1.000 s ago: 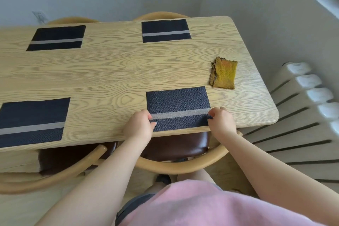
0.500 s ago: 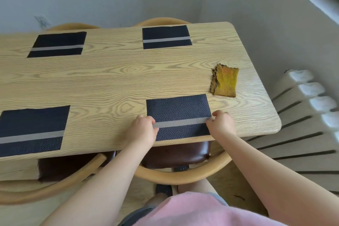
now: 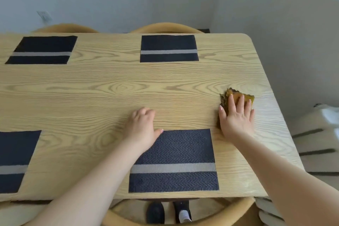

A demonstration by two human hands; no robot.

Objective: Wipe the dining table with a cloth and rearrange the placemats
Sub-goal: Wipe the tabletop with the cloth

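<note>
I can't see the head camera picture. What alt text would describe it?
A person's right hand presses flat on a yellow cloth on a wooden dining table; the left hand rests beside the nearest placemat. Three more dark, grey-striped placemats lie around the table.

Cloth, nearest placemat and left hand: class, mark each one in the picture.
cloth (image 3: 249, 98), head view, bare yellow corner beyond the fingertips
nearest placemat (image 3: 174, 168), head view, middle of its grey stripe
left hand (image 3: 141, 124), head view, back of the hand
</note>
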